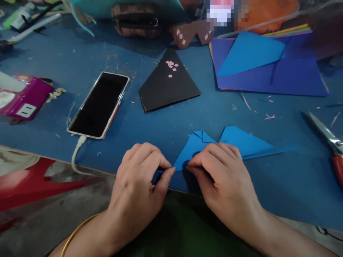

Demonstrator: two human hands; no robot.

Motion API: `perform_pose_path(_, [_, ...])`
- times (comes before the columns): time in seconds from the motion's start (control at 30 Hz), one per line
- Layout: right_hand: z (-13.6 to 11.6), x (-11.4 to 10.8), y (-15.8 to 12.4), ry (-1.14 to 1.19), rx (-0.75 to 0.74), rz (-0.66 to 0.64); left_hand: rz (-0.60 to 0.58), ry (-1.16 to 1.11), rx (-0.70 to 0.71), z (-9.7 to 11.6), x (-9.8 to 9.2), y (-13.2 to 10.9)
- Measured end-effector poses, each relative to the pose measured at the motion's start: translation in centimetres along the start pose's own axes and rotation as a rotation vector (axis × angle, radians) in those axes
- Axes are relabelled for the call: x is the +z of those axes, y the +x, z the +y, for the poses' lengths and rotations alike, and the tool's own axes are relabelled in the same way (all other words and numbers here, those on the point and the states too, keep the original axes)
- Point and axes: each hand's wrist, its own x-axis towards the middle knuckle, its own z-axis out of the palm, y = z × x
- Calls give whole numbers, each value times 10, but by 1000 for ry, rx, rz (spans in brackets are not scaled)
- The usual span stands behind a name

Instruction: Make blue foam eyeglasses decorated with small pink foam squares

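A bright blue folded paper [184, 153] lies near the table's front edge, with a small fold at its top. My left hand [139, 182] pinches its left corner between thumb and index finger. Close beside it, my right hand [227, 178] has thumb and fingertips pinched on the lower edge. Behind the right hand a second blue flap [241, 140] spreads to the right; whether it belongs to the same sheet is hidden by the hand. Farther back sits a black folded paper [168, 87] with several tiny pink paper bits on it.
A phone [99, 105] with a white charging cable [76, 153] lies at left, near a magenta plastic object [28, 94]. Scissors [331, 141] rest at the right edge. Blue and purple sheets [289, 78] are stacked back right. Brown glasses-shaped paper [186, 35] is at the back.
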Motion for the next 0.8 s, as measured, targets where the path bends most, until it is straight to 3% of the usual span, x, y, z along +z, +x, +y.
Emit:
perform_pose_path(0.17, [1, 0, -2, -53, -44, 42, 208, 14, -10, -2, -1, -11])
perform_pose_path(0.23, [1, 2, -3, -80, -65, 56, 281, 23, 61, -1, -1, -18])
perform_pose_path(0.33, [0, 4, -5, -166, -110, 99, 200, 74, 341, -1, 3, -26])
perform_pose_path(0.4, [-1, 5, -8, -231, -159, 123, 136, 159, 456, -3, 8, -28])
perform_pose_path(0.6, [2, 4, -29, -363, -314, 110, 116, 393, 557, -12, 17, -24])
perform_pose_path(0.8, [16, -5, -47, -466, -230, 92, 146, 472, 572, -15, 16, -27])
